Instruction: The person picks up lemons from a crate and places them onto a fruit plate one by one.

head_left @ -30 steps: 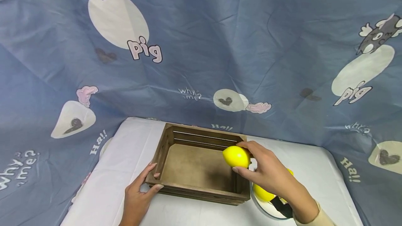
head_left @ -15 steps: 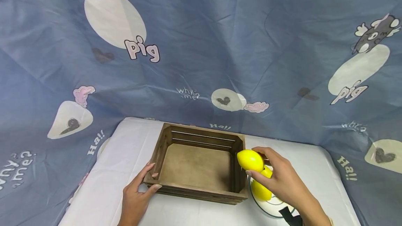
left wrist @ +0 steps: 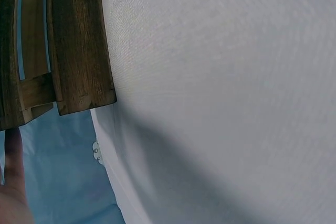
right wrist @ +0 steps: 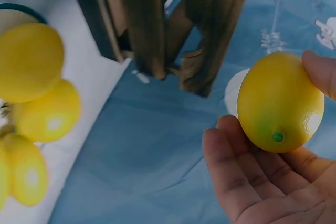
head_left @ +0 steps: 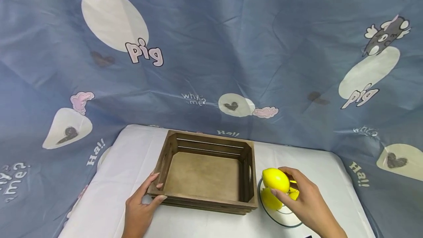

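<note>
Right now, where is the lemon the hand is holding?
In the head view the lemon is in the right hand, just right of the wooden crate and above the other lemons on the plate.

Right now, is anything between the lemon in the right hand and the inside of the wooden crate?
Only the crate's own right side wall. The right hand holds the lemon above the plate of other lemons, just outside that wall. The crate's inside looks bare, and the left hand grips the near left corner.
</note>
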Tool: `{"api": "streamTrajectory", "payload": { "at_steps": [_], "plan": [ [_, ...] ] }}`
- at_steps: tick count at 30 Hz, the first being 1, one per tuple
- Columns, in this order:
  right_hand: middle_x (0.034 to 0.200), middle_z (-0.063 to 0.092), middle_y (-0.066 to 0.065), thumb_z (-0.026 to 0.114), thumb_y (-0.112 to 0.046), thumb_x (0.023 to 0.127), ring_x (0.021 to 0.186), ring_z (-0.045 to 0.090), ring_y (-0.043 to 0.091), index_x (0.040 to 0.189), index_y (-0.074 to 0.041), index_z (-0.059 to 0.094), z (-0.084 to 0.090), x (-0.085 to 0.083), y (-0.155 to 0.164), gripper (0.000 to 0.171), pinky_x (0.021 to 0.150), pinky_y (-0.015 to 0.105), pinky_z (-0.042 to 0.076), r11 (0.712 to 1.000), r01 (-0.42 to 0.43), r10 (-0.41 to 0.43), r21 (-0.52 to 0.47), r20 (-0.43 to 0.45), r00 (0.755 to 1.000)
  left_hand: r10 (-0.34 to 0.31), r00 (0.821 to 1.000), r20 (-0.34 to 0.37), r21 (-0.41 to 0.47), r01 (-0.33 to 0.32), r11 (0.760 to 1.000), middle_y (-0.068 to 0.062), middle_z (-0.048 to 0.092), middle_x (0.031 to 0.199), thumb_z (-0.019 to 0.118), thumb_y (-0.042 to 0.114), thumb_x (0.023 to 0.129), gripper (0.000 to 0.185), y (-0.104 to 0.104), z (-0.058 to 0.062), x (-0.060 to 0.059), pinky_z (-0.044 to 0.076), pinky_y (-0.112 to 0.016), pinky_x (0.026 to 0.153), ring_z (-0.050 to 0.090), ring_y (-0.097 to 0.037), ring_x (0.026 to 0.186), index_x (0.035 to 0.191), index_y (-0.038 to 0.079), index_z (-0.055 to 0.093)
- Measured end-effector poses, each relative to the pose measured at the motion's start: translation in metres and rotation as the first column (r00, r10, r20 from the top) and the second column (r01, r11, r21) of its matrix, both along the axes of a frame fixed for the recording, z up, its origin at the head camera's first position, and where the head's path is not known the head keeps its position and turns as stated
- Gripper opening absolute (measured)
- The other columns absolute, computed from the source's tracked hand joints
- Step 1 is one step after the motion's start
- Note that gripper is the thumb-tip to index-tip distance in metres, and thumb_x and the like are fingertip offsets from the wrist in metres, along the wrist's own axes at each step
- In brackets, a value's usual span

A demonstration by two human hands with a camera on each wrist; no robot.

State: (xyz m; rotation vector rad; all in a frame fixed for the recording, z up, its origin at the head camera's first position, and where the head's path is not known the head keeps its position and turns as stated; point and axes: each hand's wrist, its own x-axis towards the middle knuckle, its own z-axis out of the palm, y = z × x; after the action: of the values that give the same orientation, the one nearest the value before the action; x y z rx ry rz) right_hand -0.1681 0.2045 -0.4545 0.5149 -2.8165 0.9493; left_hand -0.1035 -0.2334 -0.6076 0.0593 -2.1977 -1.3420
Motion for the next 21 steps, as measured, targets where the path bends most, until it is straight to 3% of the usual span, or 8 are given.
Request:
{"api": "streamTrajectory", "payload": {
  "at_steps": [4, 11, 15, 21],
  "plan": [
    [0.119, 0.067, -0.005, 0.089, -0.032, 0.087, 0.101, 0.065, 0.014, 0.131, -0.012, 0.062, -0.009, 0.005, 0.010, 0.055, 0.085, 0.033, 0.063, 0.997, 0.066, -0.067, 0.042, 0.025, 0.997, 0.002, 1.000, -0.010, 0.002, -0.002, 1.000, -0.009, 0.063, 0.145, 0.095, 0.002, 0.071, 0.082, 0.000, 0.001, 0.000, 0.040, -0.014, 0.109, 0.054, 0.000, 0.133, 0.145, 0.017, 0.064],
    [0.126, 0.060, 0.009, 0.087, -0.034, 0.089, 0.106, 0.065, 0.026, 0.129, -0.006, 0.060, -0.028, 0.014, 0.024, 0.055, 0.084, 0.038, 0.063, 0.986, 0.149, -0.156, 0.069, 0.119, 0.981, -0.011, 0.998, -0.066, -0.017, 0.010, 1.000, -0.014, 0.064, 0.142, 0.094, -0.002, 0.069, 0.082, 0.000, 0.001, -0.002, 0.041, -0.012, 0.108, 0.054, -0.001, 0.133, 0.144, 0.012, 0.064],
    [0.126, 0.057, 0.014, 0.085, -0.040, 0.089, 0.109, 0.064, 0.031, 0.130, -0.001, 0.059, -0.041, 0.019, 0.032, 0.063, 0.084, 0.040, 0.063, 0.972, 0.205, -0.226, 0.117, 0.215, 0.950, -0.013, 0.999, -0.036, 0.008, 0.013, 1.000, -0.012, 0.063, 0.144, 0.094, -0.001, 0.071, 0.081, 0.002, 0.001, -0.001, 0.041, -0.013, 0.108, 0.054, 0.000, 0.133, 0.145, 0.014, 0.064],
    [0.124, 0.057, 0.018, 0.084, -0.042, 0.090, 0.109, 0.064, 0.036, 0.135, 0.003, 0.057, -0.056, 0.025, 0.047, 0.069, 0.084, 0.043, 0.063, 0.952, 0.270, -0.298, 0.144, 0.240, 0.924, 0.005, 1.000, 0.012, 0.015, -0.005, 1.000, -0.010, 0.064, 0.143, 0.094, 0.001, 0.072, 0.080, 0.003, 0.004, 0.000, 0.040, -0.012, 0.108, 0.054, 0.000, 0.133, 0.145, 0.016, 0.064]
  ]
}}
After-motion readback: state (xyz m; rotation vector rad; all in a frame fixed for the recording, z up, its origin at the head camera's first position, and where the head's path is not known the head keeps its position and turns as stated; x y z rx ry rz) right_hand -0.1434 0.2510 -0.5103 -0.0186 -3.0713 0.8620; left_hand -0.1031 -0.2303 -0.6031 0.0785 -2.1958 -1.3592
